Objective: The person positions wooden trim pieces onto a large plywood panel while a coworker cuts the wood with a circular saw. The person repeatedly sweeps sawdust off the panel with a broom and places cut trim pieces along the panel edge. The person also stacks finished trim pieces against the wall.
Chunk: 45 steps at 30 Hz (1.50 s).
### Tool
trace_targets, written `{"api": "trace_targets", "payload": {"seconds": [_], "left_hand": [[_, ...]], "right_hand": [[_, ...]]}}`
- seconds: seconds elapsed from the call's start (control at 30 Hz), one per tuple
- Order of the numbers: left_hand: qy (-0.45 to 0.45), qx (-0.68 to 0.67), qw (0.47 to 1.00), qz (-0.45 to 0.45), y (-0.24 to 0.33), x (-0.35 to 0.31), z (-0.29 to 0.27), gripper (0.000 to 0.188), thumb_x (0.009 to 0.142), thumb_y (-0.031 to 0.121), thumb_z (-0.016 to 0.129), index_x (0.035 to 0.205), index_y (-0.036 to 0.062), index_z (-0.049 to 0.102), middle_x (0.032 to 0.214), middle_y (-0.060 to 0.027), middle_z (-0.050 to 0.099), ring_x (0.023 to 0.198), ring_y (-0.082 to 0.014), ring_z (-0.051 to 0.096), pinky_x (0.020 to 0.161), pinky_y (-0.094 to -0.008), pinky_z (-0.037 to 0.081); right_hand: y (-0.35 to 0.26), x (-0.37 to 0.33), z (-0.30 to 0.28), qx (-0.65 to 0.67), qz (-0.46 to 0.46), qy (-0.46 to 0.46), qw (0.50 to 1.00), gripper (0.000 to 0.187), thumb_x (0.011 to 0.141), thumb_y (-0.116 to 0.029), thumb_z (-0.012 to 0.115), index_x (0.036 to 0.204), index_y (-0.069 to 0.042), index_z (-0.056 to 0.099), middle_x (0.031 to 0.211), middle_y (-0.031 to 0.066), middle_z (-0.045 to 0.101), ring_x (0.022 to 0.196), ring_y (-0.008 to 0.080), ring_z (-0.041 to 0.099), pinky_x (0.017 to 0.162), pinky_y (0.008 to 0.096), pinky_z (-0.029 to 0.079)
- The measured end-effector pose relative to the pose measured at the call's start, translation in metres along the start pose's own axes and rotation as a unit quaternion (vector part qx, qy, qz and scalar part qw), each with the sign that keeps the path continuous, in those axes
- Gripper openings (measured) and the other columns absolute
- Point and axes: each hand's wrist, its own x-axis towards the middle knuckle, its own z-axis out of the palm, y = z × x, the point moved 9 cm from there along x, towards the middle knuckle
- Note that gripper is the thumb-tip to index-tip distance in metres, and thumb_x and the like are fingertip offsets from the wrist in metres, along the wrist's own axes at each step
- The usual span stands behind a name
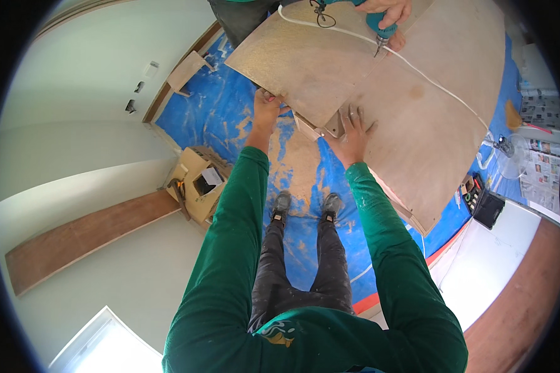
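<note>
My left hand [267, 110] is at the near-left edge of a tan wooden board [298, 62], its fingers curled round the edge and partly hidden by it. My right hand [352, 135] lies on a larger wooden panel [417, 137] with its fingers spread. Between my hands, a short wooden piece [307, 126] sits under the board's near corner. Beside my right fingers is a small notch [334, 126] showing a dark hole. Across the boards, a co-worker's hand [389, 9] grips a teal power drill [381, 26], its bit pointing down at the board.
A white cord [435, 79] runs over the panel. Dusty blue sheeting [230, 93] covers the floor. At left stand a small wooden stool [186, 71] and a cardboard box [199, 180] with a hammer [180, 198] on it. An open black case [488, 208] lies at right.
</note>
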Motion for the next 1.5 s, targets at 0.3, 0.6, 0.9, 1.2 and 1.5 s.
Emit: {"api": "trace_targets", "payload": {"seconds": [0.3, 0.6, 0.9, 1.2, 1.5], "left_hand": [[-0.005, 0.001, 1.000, -0.001, 0.003, -0.003, 0.005, 0.055, 0.092, 0.014, 0.076, 0.133, 0.0013, 0.044, 0.116, -0.0118, 0.065, 0.093, -0.0202, 0.068, 0.073, -0.0367, 0.061], [-0.018, -0.004, 1.000, 0.002, 0.001, 0.000, 0.003, 0.058, 0.091, 0.017, 0.079, 0.133, 0.0004, 0.042, 0.114, -0.0111, 0.064, 0.093, -0.0201, 0.067, 0.072, -0.0368, 0.061], [-0.027, -0.010, 0.999, -0.020, -0.002, 0.002, 0.006, 0.057, 0.093, 0.007, 0.073, 0.137, 0.0002, 0.037, 0.125, -0.0156, 0.058, 0.107, -0.0256, 0.064, 0.085, -0.0466, 0.063], [-0.023, 0.007, 1.000, -0.018, 0.003, -0.002, 0.007, 0.061, 0.093, 0.008, 0.074, 0.140, -0.0011, 0.036, 0.130, -0.0162, 0.056, 0.110, -0.0274, 0.063, 0.087, -0.0468, 0.062], [-0.031, 0.017, 0.999, -0.021, 0.003, -0.002, 0.008, 0.063, 0.096, 0.003, 0.069, 0.147, 0.0026, 0.031, 0.144, -0.0192, 0.049, 0.126, -0.0312, 0.057, 0.091, -0.0502, 0.062]], "right_hand": [[-0.003, 0.000, -0.004, -0.047, -0.013, 0.018, 0.999, 0.084, 0.076, -0.067, 0.074, 0.135, -0.008, 0.065, 0.153, 0.0178, 0.052, 0.148, 0.0374, 0.041, 0.114, 0.0801, 0.010], [-0.002, 0.000, -0.006, -0.029, 0.033, -0.025, 0.999, 0.085, 0.074, -0.062, 0.081, 0.139, -0.011, 0.063, 0.158, 0.0141, 0.048, 0.151, 0.0351, 0.037, 0.119, 0.0758, 0.011], [-0.002, 0.000, -0.009, -0.019, 0.031, -0.016, 0.999, 0.082, 0.077, -0.066, 0.076, 0.137, -0.010, 0.064, 0.155, 0.0150, 0.050, 0.151, 0.0342, 0.037, 0.119, 0.0764, 0.007], [0.001, 0.000, -0.006, -0.017, 0.027, -0.019, 0.999, 0.083, 0.077, -0.067, 0.075, 0.136, -0.010, 0.065, 0.156, 0.0147, 0.048, 0.150, 0.0349, 0.037, 0.119, 0.0772, 0.005], [0.003, -0.001, -0.004, -0.020, 0.019, -0.042, 0.999, 0.081, 0.077, -0.061, 0.076, 0.138, -0.009, 0.064, 0.156, 0.0158, 0.049, 0.151, 0.0362, 0.036, 0.117, 0.0796, 0.005]]}}
